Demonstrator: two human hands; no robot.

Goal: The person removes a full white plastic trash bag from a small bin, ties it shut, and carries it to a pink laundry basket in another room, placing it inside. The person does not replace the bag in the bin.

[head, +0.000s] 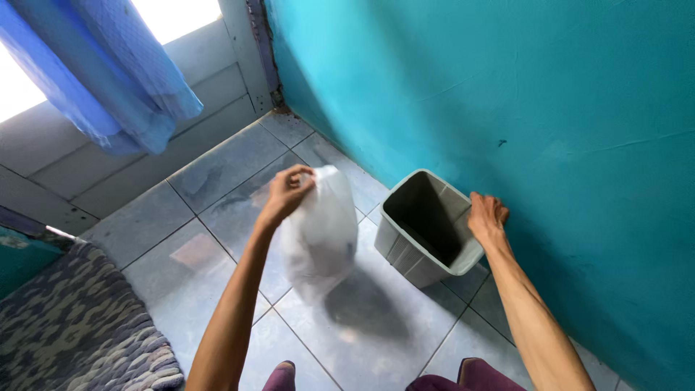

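My left hand [287, 192] grips the gathered top of a translucent white plastic bag [321, 235], which hangs above the grey tiled floor with dark contents showing through. My right hand [487, 218] holds the near right rim of a grey rectangular waste bin [405, 246]. The bin is tilted toward the teal wall and its inside looks empty. The bag hangs just left of the bin, not touching it.
A teal wall [507, 94] runs along the right. A blue curtain [108, 80] hangs at the top left over a grey panelled wall. A patterned grey mat [72, 326] lies at the bottom left. My knees in maroon cloth [470, 376] show at the bottom edge.
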